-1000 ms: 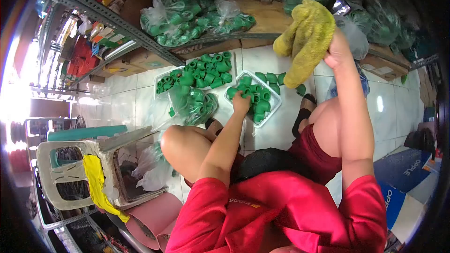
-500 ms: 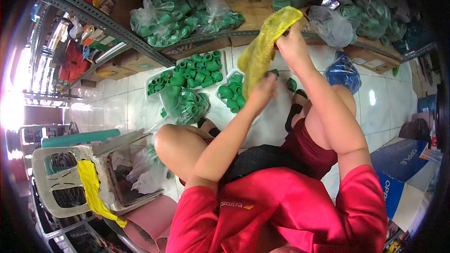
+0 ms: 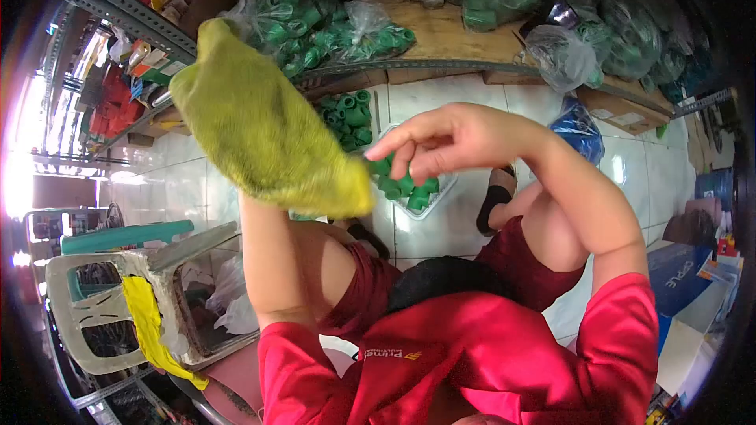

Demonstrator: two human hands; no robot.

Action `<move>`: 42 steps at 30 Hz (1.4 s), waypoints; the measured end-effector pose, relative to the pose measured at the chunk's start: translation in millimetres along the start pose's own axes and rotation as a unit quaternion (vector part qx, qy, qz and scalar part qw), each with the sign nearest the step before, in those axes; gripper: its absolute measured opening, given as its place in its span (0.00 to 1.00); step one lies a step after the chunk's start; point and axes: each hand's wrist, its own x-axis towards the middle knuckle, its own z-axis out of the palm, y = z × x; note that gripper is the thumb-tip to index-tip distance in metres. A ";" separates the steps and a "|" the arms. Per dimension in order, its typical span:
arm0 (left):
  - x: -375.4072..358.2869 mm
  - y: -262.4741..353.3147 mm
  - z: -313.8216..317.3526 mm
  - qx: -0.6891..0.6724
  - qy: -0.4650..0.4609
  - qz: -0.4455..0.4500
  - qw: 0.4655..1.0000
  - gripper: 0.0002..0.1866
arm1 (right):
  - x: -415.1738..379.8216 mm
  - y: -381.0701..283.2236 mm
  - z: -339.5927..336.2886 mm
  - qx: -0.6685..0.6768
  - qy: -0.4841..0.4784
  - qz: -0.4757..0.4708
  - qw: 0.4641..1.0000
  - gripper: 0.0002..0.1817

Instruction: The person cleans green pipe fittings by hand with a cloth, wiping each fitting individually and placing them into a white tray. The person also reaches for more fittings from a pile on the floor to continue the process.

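A yellow towel-like cloth [image 3: 264,122] is held up at the left, in front of the shelf and part of the floor. My left forearm rises behind it, and the cloth covers my left hand, hiding the fingers. My right hand [image 3: 461,142] hovers at the middle with its index finger stretched left and the others loosely bent apart, fingertips near the cloth's right end. Below that hand stands a white tray [image 3: 421,212] with green pipe fittings [image 3: 394,187]. More green fittings [image 3: 346,116] lie in a second group behind the cloth.
Plastic bags of green fittings [image 3: 295,20] sit on a low wooden shelf ahead. A blue bag [image 3: 579,127] rests on the tiles at the right. An OPPLE box [image 3: 685,275] stands further right. A worn chair [image 3: 87,299] with a yellow strip is at the left.
The yellow cloth has swung from the middle to the left, over my left hand. My right hand has let go of it and come down over the tray.
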 end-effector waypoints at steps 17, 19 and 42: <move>-42.5 -0.2 -38.6 0.122 0.022 -0.043 0.991 0.14 | 81.6 350.7 -40.9 -0.489 0.033 0.280 0.825 0.21; -41.3 -4.3 -42.6 0.139 0.024 -0.048 0.989 0.14 | 91.1 365.0 -38.5 -0.490 0.027 0.272 0.828 0.21; -12.2 -31.5 -109.9 0.305 0.021 -0.064 0.950 0.15 | 73.5 207.6 -101.8 0.048 0.185 0.315 0.929 0.09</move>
